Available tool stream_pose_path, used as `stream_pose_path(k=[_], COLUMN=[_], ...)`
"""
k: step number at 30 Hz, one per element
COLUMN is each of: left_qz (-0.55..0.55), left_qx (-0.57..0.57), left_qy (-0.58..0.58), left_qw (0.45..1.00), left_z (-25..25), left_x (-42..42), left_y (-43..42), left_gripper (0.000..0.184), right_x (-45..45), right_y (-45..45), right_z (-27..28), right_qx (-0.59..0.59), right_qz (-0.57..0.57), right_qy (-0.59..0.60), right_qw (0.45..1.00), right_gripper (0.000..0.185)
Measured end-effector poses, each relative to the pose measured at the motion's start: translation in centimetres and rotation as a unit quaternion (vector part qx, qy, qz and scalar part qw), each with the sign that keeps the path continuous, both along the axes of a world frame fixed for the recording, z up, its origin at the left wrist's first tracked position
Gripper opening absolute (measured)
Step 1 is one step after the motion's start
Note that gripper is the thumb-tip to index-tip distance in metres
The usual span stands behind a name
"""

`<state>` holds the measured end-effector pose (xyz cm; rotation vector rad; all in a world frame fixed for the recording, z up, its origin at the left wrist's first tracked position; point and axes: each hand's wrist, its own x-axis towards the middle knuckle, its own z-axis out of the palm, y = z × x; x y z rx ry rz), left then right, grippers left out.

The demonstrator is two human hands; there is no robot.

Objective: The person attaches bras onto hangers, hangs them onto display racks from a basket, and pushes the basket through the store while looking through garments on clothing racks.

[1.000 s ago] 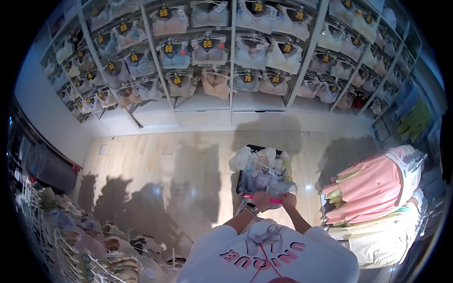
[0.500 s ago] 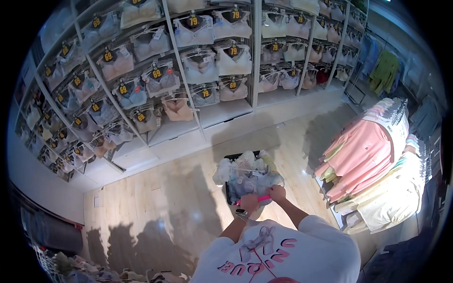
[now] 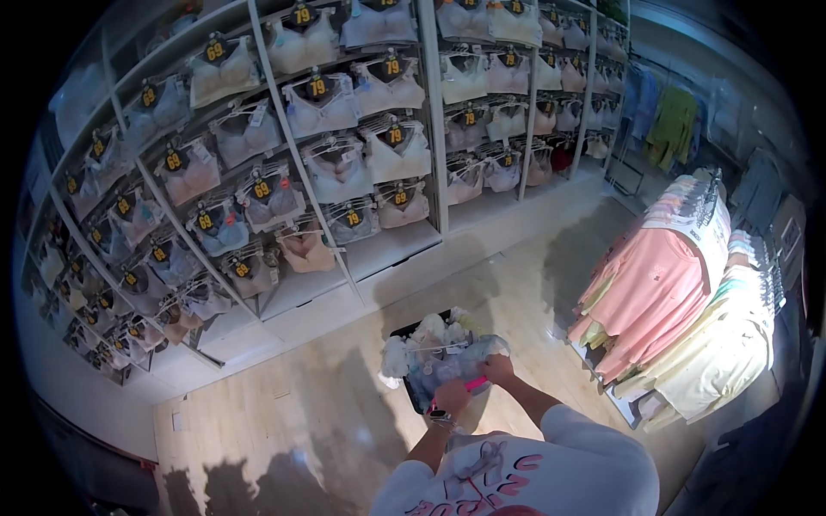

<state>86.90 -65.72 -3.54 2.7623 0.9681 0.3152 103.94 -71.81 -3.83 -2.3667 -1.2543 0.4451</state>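
Note:
A dark basket [image 3: 400, 331] with a pink handle [image 3: 475, 383] is right in front of me, heaped with pale bras and hangers [image 3: 437, 351]. My left hand [image 3: 452, 396], with a watch at the wrist, is closed round the left part of the pink handle. Closed as well, my right hand [image 3: 497, 369] grips the handle's right end beside the pale garments. The undersides of both hands are hidden.
A wall of shelves [image 3: 434, 129] full of hanging bras with price tags stands ahead and to the left. Pink shirts [image 3: 658, 284] and cream shirts [image 3: 718, 361] hang on a rack at the right. Green clothes [image 3: 671, 127] hang farther back. Wooden floor [image 3: 318, 404] lies left of the basket.
The view has turned to the right, so the shelves now slant and the back right shows more. Both hands have stayed on the handle, and the garment rack at lower left has left the view.

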Motion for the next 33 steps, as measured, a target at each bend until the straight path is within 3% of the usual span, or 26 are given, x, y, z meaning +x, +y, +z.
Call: stream_pose_path(k=[8, 12, 13, 16, 20, 23, 26, 29, 33], left_qz=[0.031, 0.041, 0.058, 0.076, 0.075, 0.065, 0.071, 0.083, 0.079], left_qx=[-0.029, 0.004, -0.040, -0.032, 0.002, 0.008, 0.015, 0.022, 0.055], left_qy=[0.012, 0.012, 0.079, 0.080, 0.079, 0.100, 0.148, 0.166, 0.157], left_qw=[0.999, 0.999, 0.994, 0.993, 0.994, 0.993, 0.986, 0.982, 0.983], left_z=[1.3, -1.8, 0.0, -0.1, -0.6, 0.5, 0.5, -0.3, -0.7], left_x=[1.3, 2.0, 2.3, 3.4, 4.4, 5.6, 6.7, 7.5, 8.5], left_y=[1.0, 4.1, 4.4, 6.8, 10.0, 11.8, 13.7, 15.2, 15.8], left_gripper=[0.022, 0.022, 0.021, 0.022, 0.027, 0.028, 0.028, 0.029, 0.030], right_x=[1.8, 2.3, 2.4, 2.6, 3.5, 4.3, 5.4, 5.9, 7.2], right_y=[2.5, 4.4, 5.1, 6.8, 9.2, 11.9, 12.7, 14.7, 14.5], right_z=[-0.3, 0.0, -0.1, 0.3, -1.7, -3.9, -1.8, -2.9, 0.3], right_qx=[0.003, 0.018, 0.025, 0.000, 0.070, 0.056, 0.043, 0.033, 0.021], right_qz=[0.040, 0.053, 0.055, 0.058, 0.067, 0.091, 0.093, 0.097, 0.102], right_qy=[0.015, 0.028, 0.023, 0.028, 0.039, 0.022, 0.075, 0.069, 0.060], right_qw=[0.999, 0.998, 0.998, 0.998, 0.995, 0.994, 0.992, 0.992, 0.993], right_gripper=[0.041, 0.040, 0.040, 0.039, 0.038, 0.037, 0.036, 0.036, 0.036])
